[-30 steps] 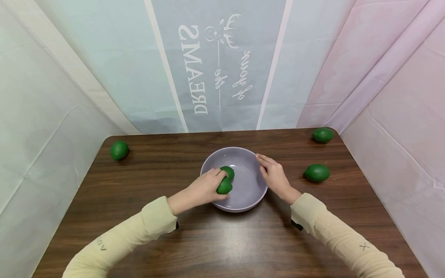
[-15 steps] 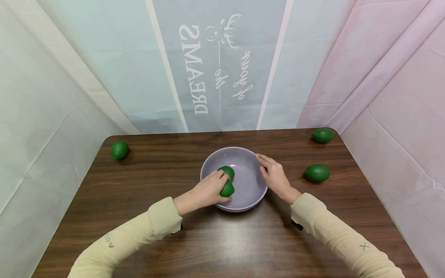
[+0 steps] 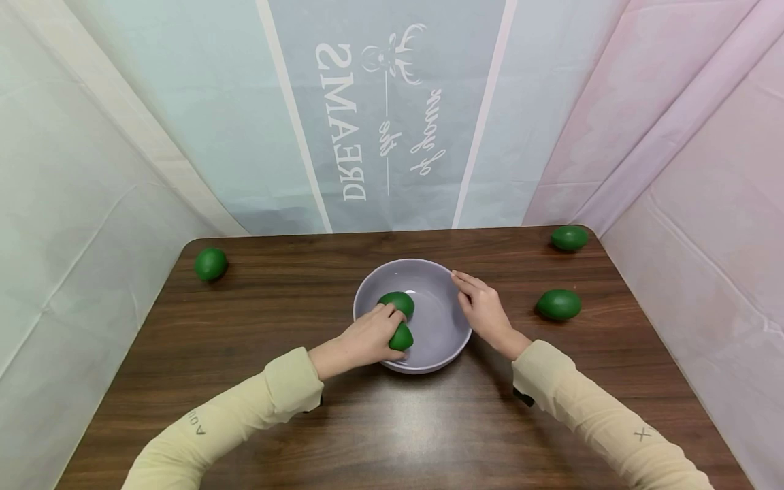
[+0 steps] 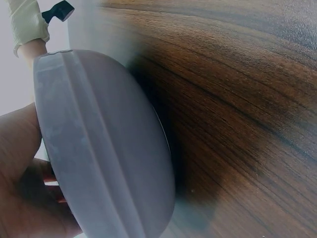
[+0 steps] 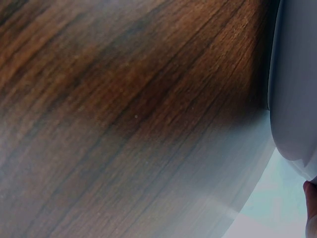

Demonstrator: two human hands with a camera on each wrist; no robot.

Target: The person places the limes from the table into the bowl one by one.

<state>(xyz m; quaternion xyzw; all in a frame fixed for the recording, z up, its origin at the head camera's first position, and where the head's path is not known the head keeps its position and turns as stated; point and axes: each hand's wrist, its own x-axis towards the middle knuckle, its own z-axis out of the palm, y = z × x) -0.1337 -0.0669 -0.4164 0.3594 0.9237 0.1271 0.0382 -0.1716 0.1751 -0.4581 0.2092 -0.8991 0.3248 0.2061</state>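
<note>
A lilac-grey bowl [image 3: 441,313] stands mid-table in the head view. Inside its left half, my left hand [image 3: 367,333] grips a green lime [image 3: 402,337], the thumb on the near side and the fingers over the top. Another lime [image 3: 399,303] lies just behind it in the bowl, partly hidden by those fingers. Straight fingers of my right hand [image 3: 486,313] touch the bowl's right rim. In the left wrist view the bowl's outer wall [image 4: 109,144] covers most of the left hand [image 4: 25,173]. A fingertip [image 5: 310,198] shows by the bowl in the right wrist view.
One lime [image 3: 211,264] lies at the table's far left corner. Two more limes, one at the far right corner [image 3: 569,238] and one nearer [image 3: 559,305], lie right of the bowl. Fabric hangings [image 3: 404,170] border the dark wooden table [image 3: 410,435].
My left hand has moved slightly right and toward me with its lime, lower in the bowl. More of the lime behind now shows. The right hand and bowl stay put.
</note>
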